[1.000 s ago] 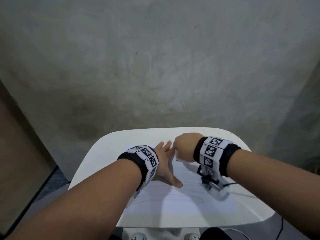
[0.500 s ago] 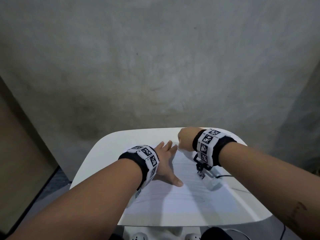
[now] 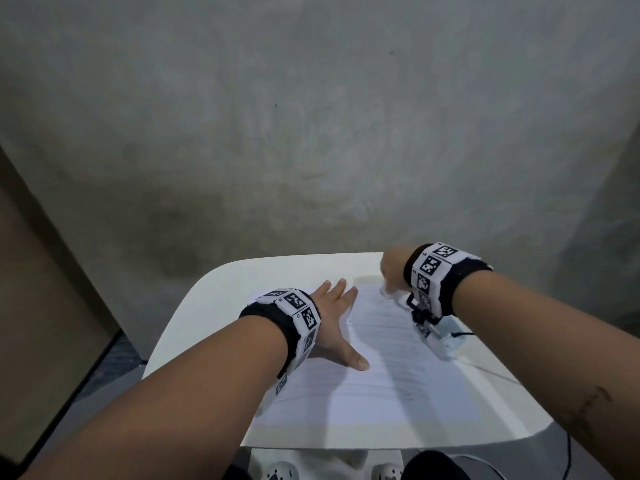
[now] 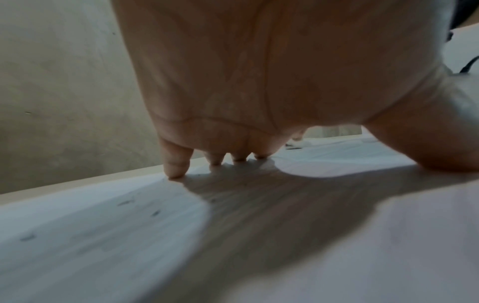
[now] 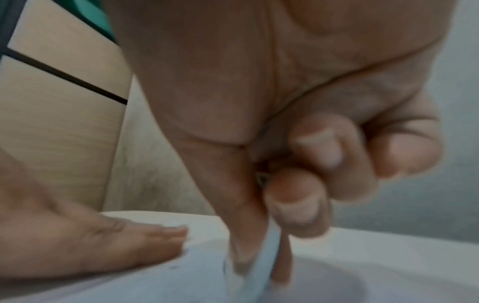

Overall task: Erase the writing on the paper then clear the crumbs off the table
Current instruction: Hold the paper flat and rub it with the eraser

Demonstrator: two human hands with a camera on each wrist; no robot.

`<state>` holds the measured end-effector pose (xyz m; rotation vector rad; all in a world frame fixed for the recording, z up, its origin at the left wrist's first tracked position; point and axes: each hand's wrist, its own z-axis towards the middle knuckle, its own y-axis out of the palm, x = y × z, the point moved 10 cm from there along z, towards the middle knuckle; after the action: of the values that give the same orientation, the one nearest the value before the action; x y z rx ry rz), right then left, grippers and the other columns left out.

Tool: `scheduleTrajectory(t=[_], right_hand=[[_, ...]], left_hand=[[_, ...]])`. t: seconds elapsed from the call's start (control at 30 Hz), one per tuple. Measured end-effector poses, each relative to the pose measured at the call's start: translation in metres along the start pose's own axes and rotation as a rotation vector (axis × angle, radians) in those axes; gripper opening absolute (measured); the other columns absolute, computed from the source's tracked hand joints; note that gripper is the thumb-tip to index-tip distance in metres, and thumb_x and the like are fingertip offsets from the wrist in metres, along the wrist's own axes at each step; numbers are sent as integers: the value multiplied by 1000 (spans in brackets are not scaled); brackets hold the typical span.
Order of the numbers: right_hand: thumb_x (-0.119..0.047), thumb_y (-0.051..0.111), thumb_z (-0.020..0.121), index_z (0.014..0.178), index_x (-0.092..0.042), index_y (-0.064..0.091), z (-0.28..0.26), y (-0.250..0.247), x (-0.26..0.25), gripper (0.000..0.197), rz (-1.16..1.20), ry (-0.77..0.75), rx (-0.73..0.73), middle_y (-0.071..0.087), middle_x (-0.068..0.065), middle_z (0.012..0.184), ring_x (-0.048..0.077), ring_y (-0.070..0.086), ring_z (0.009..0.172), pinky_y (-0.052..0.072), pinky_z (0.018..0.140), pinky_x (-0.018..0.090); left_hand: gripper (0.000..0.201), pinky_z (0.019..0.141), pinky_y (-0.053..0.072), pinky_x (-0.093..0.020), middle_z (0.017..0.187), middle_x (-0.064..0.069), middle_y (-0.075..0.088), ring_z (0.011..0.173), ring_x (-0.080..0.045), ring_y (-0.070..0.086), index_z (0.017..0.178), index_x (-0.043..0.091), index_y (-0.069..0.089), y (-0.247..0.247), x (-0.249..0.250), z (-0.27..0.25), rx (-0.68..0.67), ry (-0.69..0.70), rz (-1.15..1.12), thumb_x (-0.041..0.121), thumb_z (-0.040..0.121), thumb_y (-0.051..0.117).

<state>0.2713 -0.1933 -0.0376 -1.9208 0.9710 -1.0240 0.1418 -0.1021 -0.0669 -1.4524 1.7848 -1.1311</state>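
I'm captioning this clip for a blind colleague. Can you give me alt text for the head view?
Left hand presses flat on a lined paper on a white table, while the right hand pinches a white eraser against the paper's far edge. Both wrists wear marker bands; a grey wall stands behind.

Bare indoor room, kind not clear.
Small white table (image 3: 221,299) with rounded corners, pushed against a rough, stained grey plaster wall (image 3: 311,133); light wood panel (image 3: 38,289) at left, dark floor (image 3: 114,368) below.
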Motion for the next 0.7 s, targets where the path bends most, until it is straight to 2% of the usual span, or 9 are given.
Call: scheduleTrajectory(t=[0.07, 0.1, 0.2, 0.27, 0.37, 0.43, 0.53, 0.63, 0.7], right_hand=[[-44, 84, 43, 43, -26, 68, 20, 18, 17, 24, -39, 26, -94, 56, -7, 36, 20, 62, 52, 59, 68, 36], [-42, 85, 43, 46, -22, 69, 23, 18, 21, 25, -43, 37, -97, 59, -6, 40, 20, 65, 54, 59, 67, 38], [-30, 66, 78, 79, -12, 70, -15, -7, 4, 19, -40, 20, 45, 68, 1, 75, 25, 68, 75, 56, 73, 31], [-24, 54, 87, 85, -12, 62, -23, -8, 0, 14, -6, 29, 73, 63, 1, 80, 24, 62, 77, 47, 65, 26], [-20, 57, 84, 80, -13, 63, -20, -2, -5, 10, -7, 28, 43, 60, -1, 69, 23, 55, 64, 44, 56, 22], [-24, 68, 76, 78, -15, 68, 2, 3, -3, 9, -28, 26, 33, 67, -2, 74, 21, 58, 60, 53, 63, 26], [-40, 79, 63, 70, -22, 60, 27, 9, -12, 27, -54, -2, 37, 64, -12, 86, 22, 64, 73, 56, 73, 39], [-27, 77, 71, 79, -20, 61, 7, 0, -40, 20, -75, -117, 66, 59, -7, 76, 22, 65, 79, 55, 72, 33], [-24, 76, 70, 69, -17, 54, 0, -2, -34, 23, -100, -94, 67, 54, -6, 67, 25, 64, 73, 58, 72, 40]], left_hand=[[128, 117, -1, -50, 157, 8, -28, 146, -17, -21, 150, 30, -21, 1, -2, 2, -1, -8, -5, 78, 67, 63], [128, 118, -1, -50, 157, 8, -28, 146, -17, -21, 150, 30, -21, 1, -3, 3, -1, -11, -5, 78, 67, 63], [128, 119, 2, -51, 157, 8, -27, 146, -17, -21, 150, 32, -21, 0, -5, 3, -15, -7, 2, 77, 66, 65], [129, 119, 2, -51, 158, 5, -27, 146, -19, -21, 151, 32, -19, -3, -5, 3, -21, -4, 1, 76, 65, 67], [130, 120, 1, -49, 158, 3, -27, 146, -18, -21, 153, 25, -14, -10, 2, 4, 3, 20, -13, 75, 66, 68], [131, 120, 3, -48, 159, 4, -25, 147, -17, -18, 153, 21, -16, -10, 6, 4, 0, 22, -16, 75, 67, 67], [130, 119, 6, -49, 160, 4, -22, 148, -19, -15, 153, 20, -17, -11, 10, 3, -9, 18, 0, 74, 68, 67], [128, 118, 9, -50, 161, 3, -18, 148, -20, -12, 152, 25, -15, -13, 12, 4, 6, 22, -3, 73, 67, 68], [129, 118, 7, -49, 160, 4, -21, 148, -19, -14, 152, 24, -16, -11, 12, 3, -6, 19, -1, 74, 68, 68]])
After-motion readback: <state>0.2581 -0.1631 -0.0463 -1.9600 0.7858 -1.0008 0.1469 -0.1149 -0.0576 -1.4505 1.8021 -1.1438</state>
